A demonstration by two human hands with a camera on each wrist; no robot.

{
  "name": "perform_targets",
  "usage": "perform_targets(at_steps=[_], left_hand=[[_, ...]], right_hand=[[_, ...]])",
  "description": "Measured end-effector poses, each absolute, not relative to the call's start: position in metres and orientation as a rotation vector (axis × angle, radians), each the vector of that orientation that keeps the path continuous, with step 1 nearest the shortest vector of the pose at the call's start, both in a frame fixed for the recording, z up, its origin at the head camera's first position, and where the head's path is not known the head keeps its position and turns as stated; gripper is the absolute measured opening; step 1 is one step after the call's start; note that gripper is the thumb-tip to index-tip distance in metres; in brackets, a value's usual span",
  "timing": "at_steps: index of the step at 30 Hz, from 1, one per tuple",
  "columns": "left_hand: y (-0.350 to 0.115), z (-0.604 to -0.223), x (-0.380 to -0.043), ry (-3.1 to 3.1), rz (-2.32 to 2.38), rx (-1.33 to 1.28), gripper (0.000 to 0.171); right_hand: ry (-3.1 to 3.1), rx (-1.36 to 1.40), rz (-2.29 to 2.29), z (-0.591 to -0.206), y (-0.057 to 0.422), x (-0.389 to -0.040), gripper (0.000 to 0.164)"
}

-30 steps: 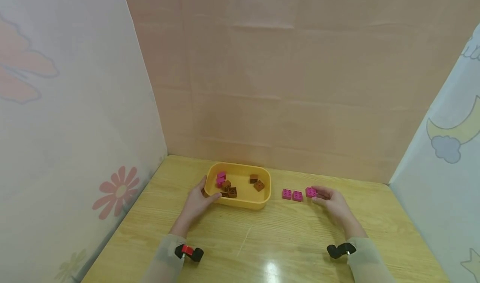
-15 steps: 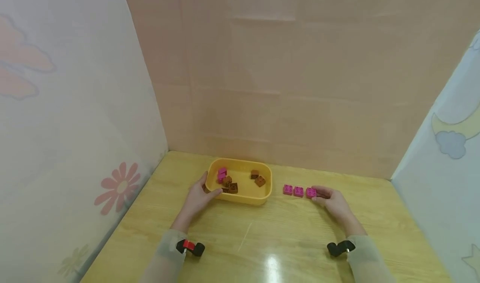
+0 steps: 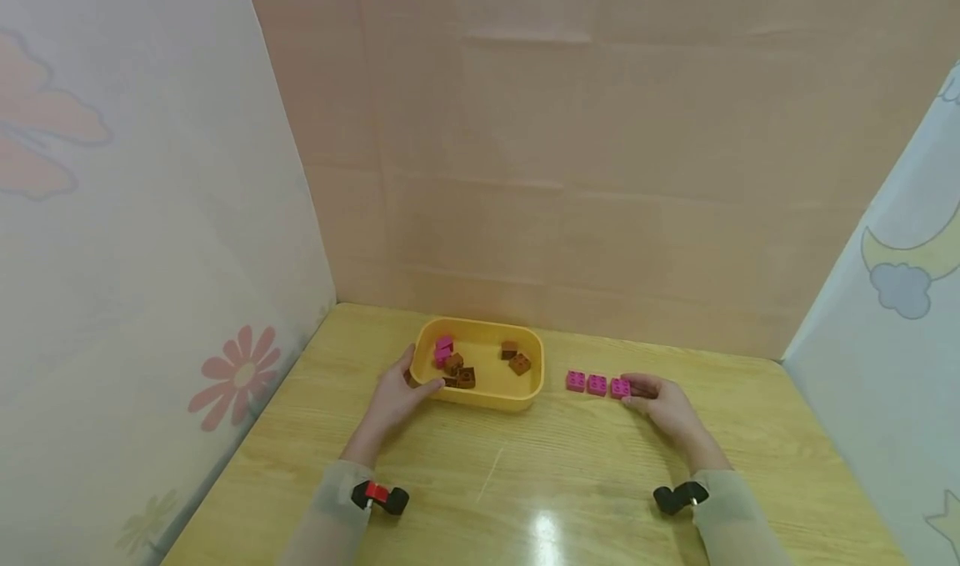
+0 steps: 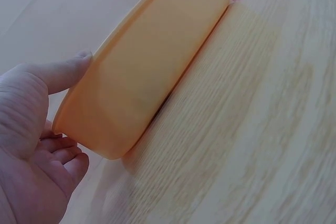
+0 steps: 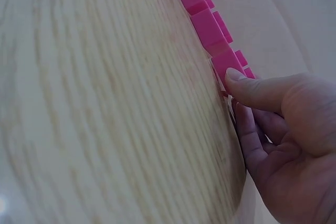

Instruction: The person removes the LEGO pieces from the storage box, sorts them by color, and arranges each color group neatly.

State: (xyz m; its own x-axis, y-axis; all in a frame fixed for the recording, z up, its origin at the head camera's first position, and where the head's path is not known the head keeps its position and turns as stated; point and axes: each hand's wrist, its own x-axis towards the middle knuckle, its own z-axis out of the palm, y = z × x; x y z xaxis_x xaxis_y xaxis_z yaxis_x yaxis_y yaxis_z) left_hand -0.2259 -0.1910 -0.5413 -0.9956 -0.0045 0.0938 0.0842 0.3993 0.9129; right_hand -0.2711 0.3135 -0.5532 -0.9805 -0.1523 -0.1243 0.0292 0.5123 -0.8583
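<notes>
My left hand [image 3: 393,395] grips the left end of a yellow plastic tray [image 3: 495,400], its thumb on the near rim. In the left wrist view the fingers curl beneath the rim of the tray [image 4: 142,72]. Inside lie pink toy bricks [image 3: 444,351] at the left, with several brown toy bricks [image 3: 520,364] in two loose groups. To the right, my right hand [image 3: 666,406] pinches a pink toy brick [image 5: 224,64] between thumb and fingers, at the right end of a row. Two more pink bricks, a left one [image 3: 575,381] and a middle one [image 3: 597,384], complete that row.
The wooden table [image 3: 570,474] meets a tan cloth backdrop [image 3: 600,174] just behind the tray and the row. Pale printed sheets stand at the left [image 3: 150,216] and right [image 3: 900,366]. Black wrist mounts sit on both sleeves.
The right hand has lowered its pink brick to the table and shifted it slightly left, toward the other two. The left hand keeps its hold on the tray. The head view has tilted slightly.
</notes>
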Motion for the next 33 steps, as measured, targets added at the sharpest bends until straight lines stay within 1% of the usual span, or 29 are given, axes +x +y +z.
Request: perform_targets(at_steps=[5,15,33], left_hand=[[-0.191,-0.542,-0.226,-2.556,-1.677,-0.077,0.103],[-0.189,-0.541,-0.226,-2.543,-1.706,-0.079,0.100],[-0.192,-0.541,-0.227,-2.549,-1.734,-0.069,0.104]], right_hand=[[2.609,-0.123,-1.426,-0.554,0.314,-0.273,0.053],[2.641,-0.122,-1.356,-0.549,0.313,-0.271,0.055],[2.606,-0.132,-1.377,-0.543,0.311,-0.268,0.061]])
